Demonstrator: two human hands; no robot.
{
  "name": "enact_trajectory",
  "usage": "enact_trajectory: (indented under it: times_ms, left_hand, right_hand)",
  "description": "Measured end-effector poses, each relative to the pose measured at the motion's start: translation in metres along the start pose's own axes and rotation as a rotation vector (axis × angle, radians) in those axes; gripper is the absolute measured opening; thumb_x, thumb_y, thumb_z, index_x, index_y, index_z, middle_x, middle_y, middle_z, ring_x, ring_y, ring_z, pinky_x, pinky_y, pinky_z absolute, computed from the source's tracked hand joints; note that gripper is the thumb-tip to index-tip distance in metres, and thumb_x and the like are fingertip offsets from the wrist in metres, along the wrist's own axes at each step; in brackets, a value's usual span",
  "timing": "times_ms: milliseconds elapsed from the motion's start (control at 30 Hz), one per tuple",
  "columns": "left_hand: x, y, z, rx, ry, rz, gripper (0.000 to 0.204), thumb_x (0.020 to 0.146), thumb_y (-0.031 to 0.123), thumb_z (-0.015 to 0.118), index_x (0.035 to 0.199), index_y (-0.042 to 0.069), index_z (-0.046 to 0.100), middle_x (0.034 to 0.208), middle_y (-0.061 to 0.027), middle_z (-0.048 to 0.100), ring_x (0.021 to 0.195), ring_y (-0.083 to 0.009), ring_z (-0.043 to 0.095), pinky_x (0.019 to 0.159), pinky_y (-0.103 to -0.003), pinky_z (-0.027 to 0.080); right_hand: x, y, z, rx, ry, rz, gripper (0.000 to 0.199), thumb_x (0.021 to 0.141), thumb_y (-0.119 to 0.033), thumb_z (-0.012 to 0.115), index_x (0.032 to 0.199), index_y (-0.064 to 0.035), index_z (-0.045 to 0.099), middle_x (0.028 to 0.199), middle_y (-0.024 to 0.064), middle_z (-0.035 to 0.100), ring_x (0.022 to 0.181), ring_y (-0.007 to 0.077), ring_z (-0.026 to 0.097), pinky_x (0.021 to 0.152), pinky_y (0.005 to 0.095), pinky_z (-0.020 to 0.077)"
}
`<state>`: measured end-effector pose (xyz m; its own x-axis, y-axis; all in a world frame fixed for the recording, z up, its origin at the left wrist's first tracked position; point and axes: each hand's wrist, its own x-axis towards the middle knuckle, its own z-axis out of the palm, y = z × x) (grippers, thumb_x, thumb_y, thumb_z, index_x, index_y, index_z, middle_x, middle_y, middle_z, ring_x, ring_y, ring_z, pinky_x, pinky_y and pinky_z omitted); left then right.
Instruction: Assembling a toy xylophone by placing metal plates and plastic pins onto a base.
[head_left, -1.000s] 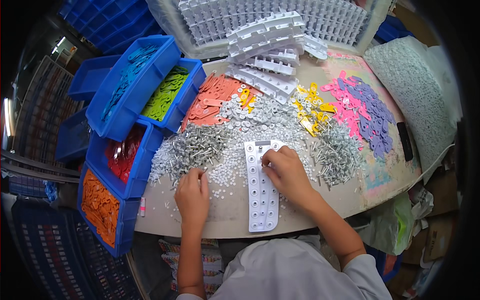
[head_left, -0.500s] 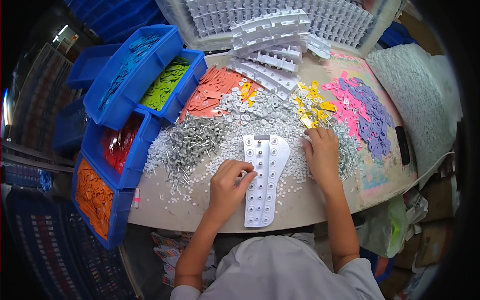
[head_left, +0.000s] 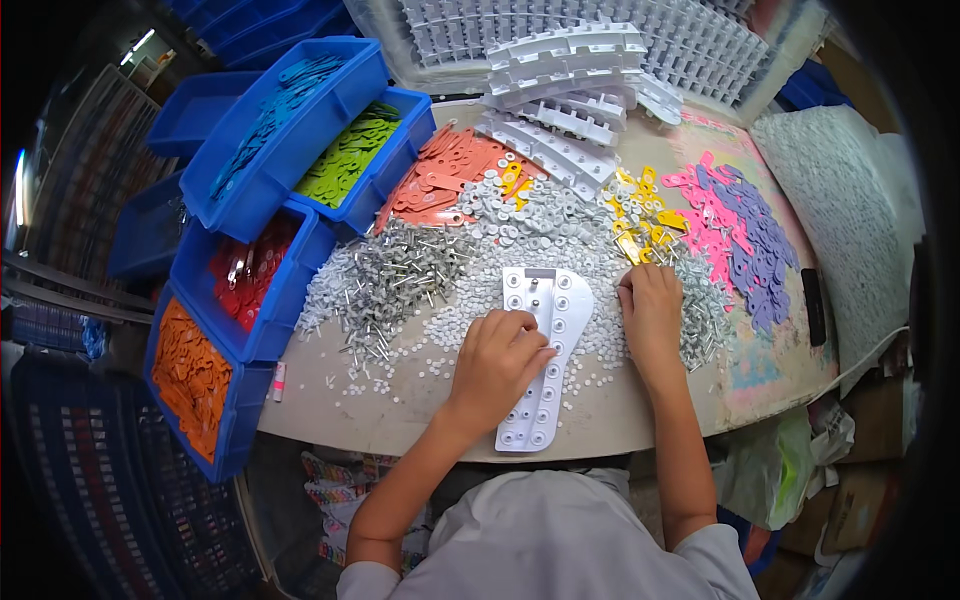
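Observation:
A white plastic tray with rows of round sockets lies lengthwise in front of me, narrow end nearest. Metal pins stand in sockets near its far end. My left hand is over the tray's middle, its fingers curled and closed. Whatever its fingertips may hold is hidden. To the right of the tray, my right hand rests at the edge of a heap of small metal pins, fingers closed together; I cannot make out anything between them. Yellow pieces lie just beyond that hand.
Blue bins at the left hold blue, green, red and orange pieces. Heaps of grey pins, white caps, coral strips, pink pieces and purple pieces cover the table. White strips are stacked at the back.
My left hand has moved right, from the tray's left edge to over its middle. My right hand stays by the pins, its fingers drawn closer together. The view has shifted slightly.

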<state>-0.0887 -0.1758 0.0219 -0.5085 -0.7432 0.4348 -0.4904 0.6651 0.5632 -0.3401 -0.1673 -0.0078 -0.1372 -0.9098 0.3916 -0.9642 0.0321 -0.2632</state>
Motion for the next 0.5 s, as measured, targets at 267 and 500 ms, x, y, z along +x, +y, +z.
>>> enact_trajectory:
  times_ms: [267, 500]
  left_hand:
    - [-0.007, -0.040, -0.038, 0.215, 0.105, -0.252, 0.011, 0.090, 0.009, 0.073, 0.100, 0.005, 0.074, 0.098, -0.0104, 0.068, 0.096, -0.0309, 0.063, 0.088, -0.042, 0.047]
    - [-0.029, -0.076, -0.045, 0.358, 0.034, -0.226, 0.016, 0.090, 0.001, 0.069, 0.104, 0.005, 0.076, 0.098, -0.0104, 0.069, 0.094, -0.0317, 0.064, 0.087, -0.043, 0.049]
  right_hand:
    - [-0.003, -0.010, -0.012, 0.046, -0.020, 0.059, 0.009, 0.092, -0.002, 0.068, 0.100, -0.0045, 0.064, 0.091, 0.0116, 0.062, 0.092, 0.0325, 0.057, 0.087, 0.0451, 0.0455]
    - [-0.005, -0.035, -0.035, 0.258, -0.028, -0.030, 0.018, 0.093, -0.001, 0.067, 0.112, -0.0018, 0.068, 0.097, 0.0147, 0.067, 0.095, 0.0300, 0.063, 0.088, 0.0409, 0.0489]
